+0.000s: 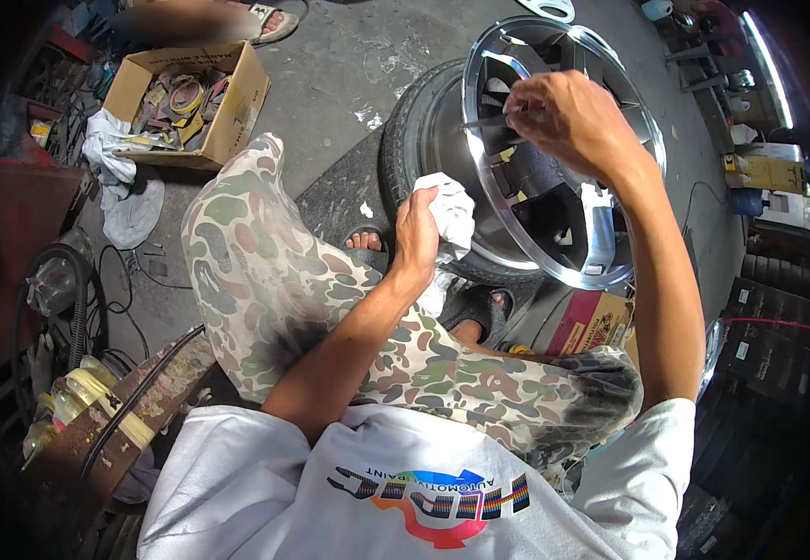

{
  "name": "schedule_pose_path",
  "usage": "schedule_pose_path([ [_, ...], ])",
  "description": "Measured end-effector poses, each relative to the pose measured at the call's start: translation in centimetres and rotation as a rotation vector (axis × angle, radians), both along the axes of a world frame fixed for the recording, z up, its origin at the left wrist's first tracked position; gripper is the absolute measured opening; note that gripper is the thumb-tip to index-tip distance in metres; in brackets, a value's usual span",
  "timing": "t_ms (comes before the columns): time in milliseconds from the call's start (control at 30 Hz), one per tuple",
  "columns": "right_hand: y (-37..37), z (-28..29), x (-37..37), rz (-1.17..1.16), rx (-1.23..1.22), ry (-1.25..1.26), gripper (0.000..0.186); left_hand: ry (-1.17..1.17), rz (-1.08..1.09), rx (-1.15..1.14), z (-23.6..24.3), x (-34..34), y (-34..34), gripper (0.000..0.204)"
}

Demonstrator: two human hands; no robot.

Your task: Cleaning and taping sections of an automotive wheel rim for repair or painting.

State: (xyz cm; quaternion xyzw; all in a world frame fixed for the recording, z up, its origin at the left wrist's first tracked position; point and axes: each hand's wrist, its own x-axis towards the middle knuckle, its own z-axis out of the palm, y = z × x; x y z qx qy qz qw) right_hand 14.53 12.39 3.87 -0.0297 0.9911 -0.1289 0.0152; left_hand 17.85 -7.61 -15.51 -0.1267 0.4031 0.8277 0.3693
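Observation:
A silver alloy wheel rim with dark inner spokes (598, 231) leans tilted on a black tyre (403, 131) in front of me. My left hand (416, 233) grips a crumpled white cloth (449, 213) by the near left side of the rim. My right hand (564, 126) is over the rim's upper part, fingers closed around a small, thin dark item that I cannot make out.
An open cardboard box of tapes and scraps (232, 103) sits upper left beside white rags (125, 201). A hose (76, 308) and cables lie at left near a rusty beam (134, 401). Another cardboard box (592, 319) is under the rim. A person's sandaled foot (270, 23) shows at top.

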Motion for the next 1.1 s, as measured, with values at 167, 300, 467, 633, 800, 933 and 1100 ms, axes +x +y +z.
schedule_pose_path([
  [167,-0.6,1.2,2.4,-0.092,-0.043,-0.073,0.016,-0.003,0.026,0.027,0.8,-0.7,-0.3,0.037],
  [300,-1.7,1.0,4.8,-0.211,-0.195,-0.095,0.020,-0.041,0.118,0.009,1.4,-1.4,-0.6,0.041],
  [467,-6.2,-2.7,8.9,-0.301,-0.349,0.128,0.018,-0.085,0.234,0.160,2.9,-2.6,-1.8,0.048],
  [633,-10.6,-6.4,10.7,-0.365,-0.336,0.223,0.040,-0.109,0.211,0.381,4.4,-2.8,-3.2,0.052],
  [800,-12.3,-7.5,10.9,-0.374,-0.175,0.251,0.049,-0.033,0.086,0.311,4.2,-3.2,-2.9,0.031],
  [933,-12.5,-7.2,11.7,-0.346,-0.118,0.229,0.053,0.082,0.078,0.175,3.7,-2.7,-2.5,0.026],
  [1100,-12.1,-5.1,14.2,-0.298,-0.135,0.200,0.055,0.110,0.127,0.006,3.6,-3.0,-2.1,0.023],
])
